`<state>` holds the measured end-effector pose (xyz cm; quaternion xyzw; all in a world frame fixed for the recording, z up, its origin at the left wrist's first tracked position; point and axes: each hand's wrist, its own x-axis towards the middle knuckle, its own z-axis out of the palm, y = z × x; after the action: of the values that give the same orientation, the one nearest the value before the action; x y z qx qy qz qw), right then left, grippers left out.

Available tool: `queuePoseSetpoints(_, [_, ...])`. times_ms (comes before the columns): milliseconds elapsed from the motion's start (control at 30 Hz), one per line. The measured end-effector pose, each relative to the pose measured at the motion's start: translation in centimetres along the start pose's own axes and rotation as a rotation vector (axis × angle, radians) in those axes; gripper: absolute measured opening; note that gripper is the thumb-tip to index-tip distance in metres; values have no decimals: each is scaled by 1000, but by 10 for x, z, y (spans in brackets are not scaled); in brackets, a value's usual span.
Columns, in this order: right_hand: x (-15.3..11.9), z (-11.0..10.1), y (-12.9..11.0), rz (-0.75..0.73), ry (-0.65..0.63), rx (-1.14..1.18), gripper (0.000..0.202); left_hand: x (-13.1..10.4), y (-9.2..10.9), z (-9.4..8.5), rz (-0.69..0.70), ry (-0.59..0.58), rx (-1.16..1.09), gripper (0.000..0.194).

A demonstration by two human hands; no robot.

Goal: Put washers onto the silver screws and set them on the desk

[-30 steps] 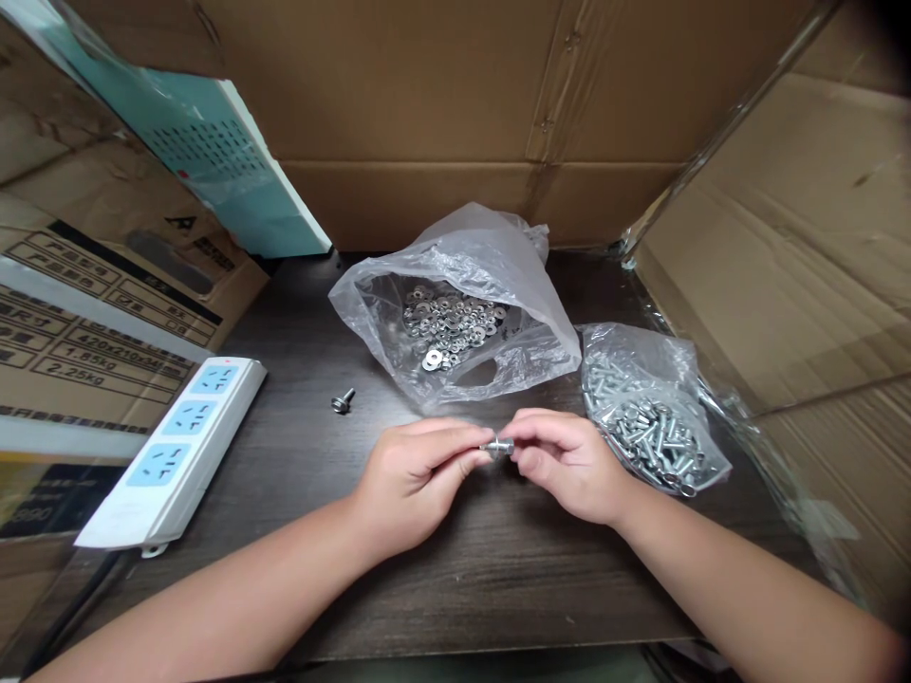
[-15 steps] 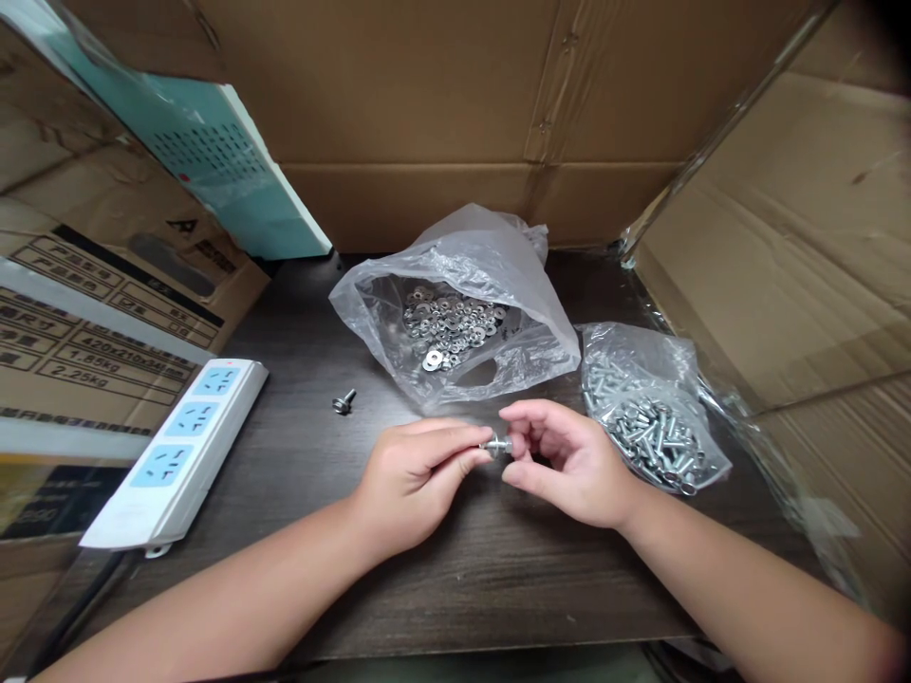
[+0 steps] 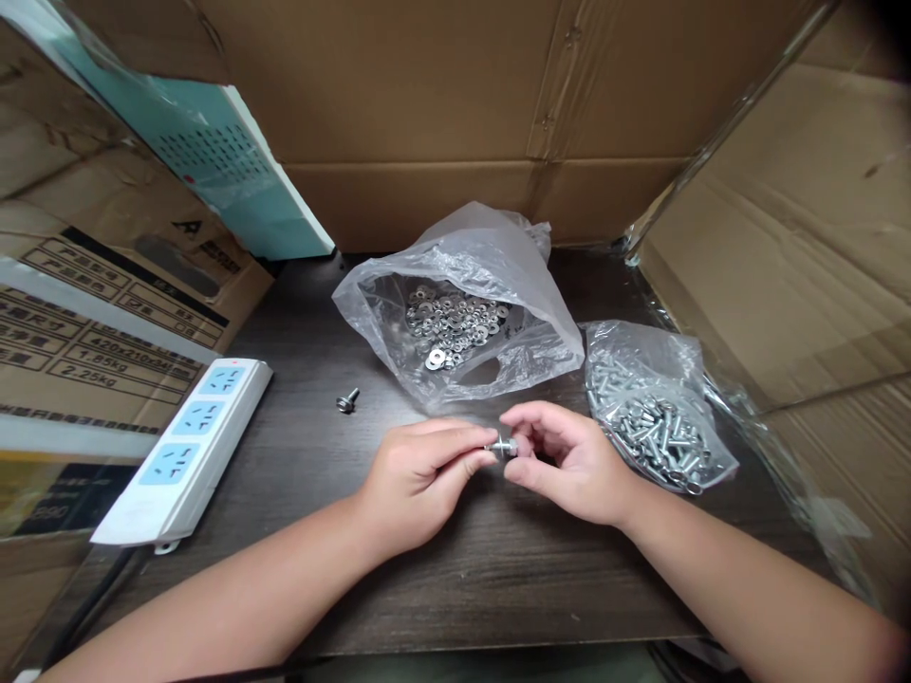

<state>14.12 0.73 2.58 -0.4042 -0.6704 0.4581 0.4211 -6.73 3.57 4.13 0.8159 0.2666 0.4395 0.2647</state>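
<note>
1. Brown cardboard panels (image 3: 427, 76) wall in the far side and the right of the work area.
2. Dark wood-grain tabletop (image 3: 455, 588) carries all items below.
3. Open plastic bag (image 3: 491, 256), centre rear, mouth toward the viewer; metal washers (image 3: 455, 327) heaped inside.
4. White power strip (image 3: 183, 451), three sockets, at left.
5. Clear bag (image 3: 644, 341), right, just beside the first; filled with bolts (image 3: 661, 436).
6. Left hand (image 3: 419, 484): thumb and forefinger pinched on the shank end of a bolt.
7. Right hand (image 3: 569, 465): thumb and forefinger parted, a curled finger at the bolt's head — firm contact cannot be told.
8. Held bolt (image 3: 511, 447): between the hands, roughly level, head rightward, washer-like disc (image 3: 500, 441) around its shank.
9. Loose bolt (image 3: 347, 400): on the tabletop, left of the open bag, shank angled up and right.
</note>
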Motion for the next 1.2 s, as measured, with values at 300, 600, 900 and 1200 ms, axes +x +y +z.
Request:
queuePoseSetpoints(300, [3, -4, 0, -145, -19, -144, 37, -1, 1, 1, 9, 1, -8, 17])
queuePoseSetpoints(600, [-3, 0, 0, -89, -10, -36, 28, -2, -1, 2, 20, -6, -36, 18])
queuePoseSetpoints(900, [2, -4, -1, -104, -48, -130, 31, -2, -1, 1, 23, 0, -4, 18])
queuePoseSetpoints(1200, [1, -2, -4, -180, 18, -161, 11, -2, -1, 1, 40, 2, 6, 16])
